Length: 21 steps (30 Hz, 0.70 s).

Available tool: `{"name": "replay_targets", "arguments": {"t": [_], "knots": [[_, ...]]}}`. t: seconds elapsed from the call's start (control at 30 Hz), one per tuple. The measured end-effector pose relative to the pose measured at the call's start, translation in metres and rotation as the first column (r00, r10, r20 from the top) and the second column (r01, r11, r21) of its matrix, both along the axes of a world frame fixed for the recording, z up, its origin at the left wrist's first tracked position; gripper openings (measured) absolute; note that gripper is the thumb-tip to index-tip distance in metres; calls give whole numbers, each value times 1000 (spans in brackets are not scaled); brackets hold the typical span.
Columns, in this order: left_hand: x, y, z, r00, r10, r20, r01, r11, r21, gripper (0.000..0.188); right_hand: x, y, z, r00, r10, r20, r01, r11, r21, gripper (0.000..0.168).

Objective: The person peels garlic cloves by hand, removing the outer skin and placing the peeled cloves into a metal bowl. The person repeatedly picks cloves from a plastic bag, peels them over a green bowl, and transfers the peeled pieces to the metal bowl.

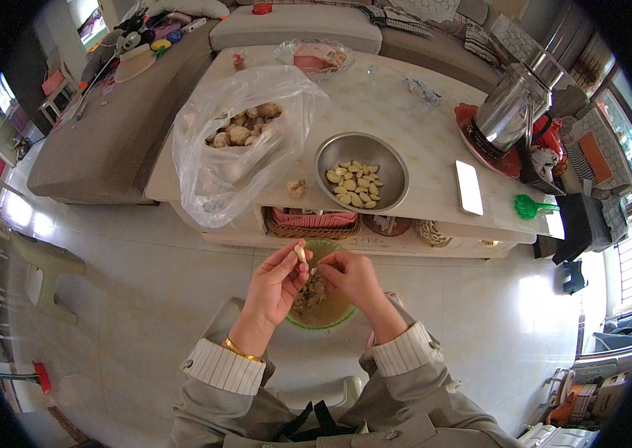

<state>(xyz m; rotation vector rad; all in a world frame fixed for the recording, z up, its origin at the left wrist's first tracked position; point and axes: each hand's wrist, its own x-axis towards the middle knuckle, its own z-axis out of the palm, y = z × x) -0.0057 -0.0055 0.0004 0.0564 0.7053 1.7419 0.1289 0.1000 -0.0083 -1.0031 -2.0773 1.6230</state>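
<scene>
My left hand point(277, 283) pinches a pale garlic clove point(300, 252) between thumb and fingers. Beside it on the right is my right hand point(350, 275), its fingertips pinched on a small whitish bit, perhaps garlic skin. Both hands are above a green-rimmed bin point(327, 326) that holds garlic skins point(310, 294). On the coffee table, a stainless steel bowl point(398, 182) contains several peeled garlic cloves point(356, 183). A garlic piece point(296, 188) lies left of that bowl. Farther left, an open clear plastic bag point(288, 148) holds several unpeeled garlic bulbs point(240, 133).
On the coffee table point(344, 112) are a white-faced phone point(469, 187), a green plastic scoop-like item point(527, 206), a metal pitcher point(509, 106) on a red tray, and a glass dish point(319, 57). A wicker basket point(313, 228) sits on the shelf below. A stool point(50, 274) stands left.
</scene>
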Motion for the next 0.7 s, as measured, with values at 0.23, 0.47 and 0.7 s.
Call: {"name": "replay_targets", "arguments": {"t": [0.23,0.47,0.7], "knots": [[-2,-1,-4,998,-50,-32,49,999,-11,25,-1,0,0,997,20,-69,-10,991,132,19],[8,2,-1,951,-44,-307,-5,988,-156,22,0,-3,21,956,-63,-286,-38,943,-332,18],[11,4,-1,735,-123,-667,-41,974,-225,19,3,0,20,967,-68,-244,-31,923,-383,13]]}}
